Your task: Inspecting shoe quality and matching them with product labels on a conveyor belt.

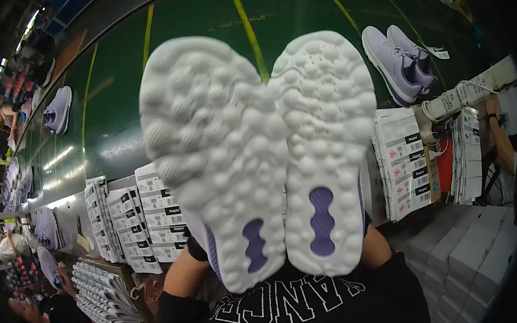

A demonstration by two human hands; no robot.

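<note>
A pair of sneakers fills the middle, soles turned to me, white and knobbly with purple inserts at the heels. The left sneaker [212,127] leans toward the right sneaker [324,136], and the two touch along their inner edges. My left forearm [184,275] and my right forearm [378,247] rise from below and pass behind the soles. Both hands are hidden there, each holding up the sneaker on its side. Dark material shows at my left wrist. Small bits of lilac upper peek out beside the heels.
Behind the sneakers runs a green conveyor belt [113,113] with yellow lines. Lilac shoes [400,60] with a tag lie at its right, another shoe [58,109] at its left. Stacks of printed cardboard [401,163] flank me. Grey boxes [470,251] stand at right. Other people work on both sides.
</note>
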